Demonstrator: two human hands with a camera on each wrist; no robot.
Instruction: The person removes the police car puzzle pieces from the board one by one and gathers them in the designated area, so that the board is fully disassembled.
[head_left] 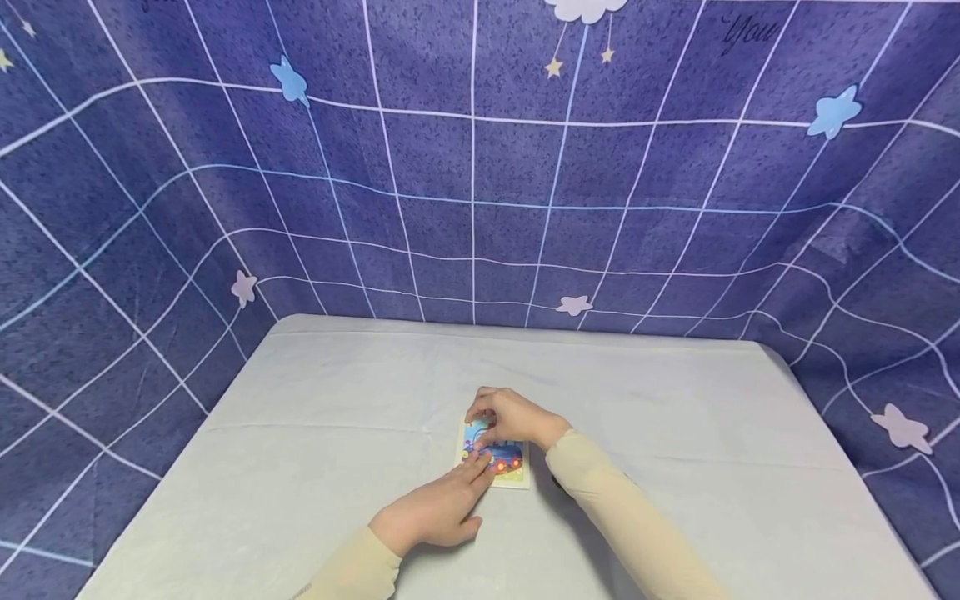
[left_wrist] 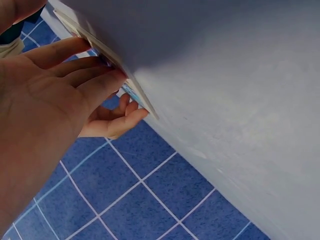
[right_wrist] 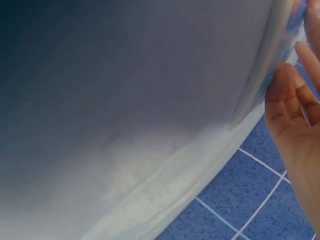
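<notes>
At the lower centre of the frame, a person's left grip point(head_left: 438, 506) rests with its fingers stretched out onto the lower left of a small picture board point(head_left: 510, 462), thumb held apart, clasping nothing. Just to its right, the right grip point(head_left: 512, 415) arches over the board's upper part with bent fingers, a gap showing between them and the thumb; we cannot tell whether the tips pinch anything.

The board lies flat on the desk point(head_left: 300, 467), its face showing a brightly coloured vehicle. From the thin, pale edge seen in the left wrist view, we judge it light and fairly stiff, perhaps card or thin wood, with a smooth face where fingertips could slip and corners that may dent. We would take hold by opposite edges, the lower right corner being free of fingers.

The desk's pale covering shows shallow creases and probably lets the board slide. Behind it hangs a gridded blue-violet backdrop point(head_left: 427, 158), with a blue star point(head_left: 289, 81) upper left, a white cloud point(head_left: 587, 10) at the top and a second blue star point(head_left: 834, 112) upper right.
</notes>
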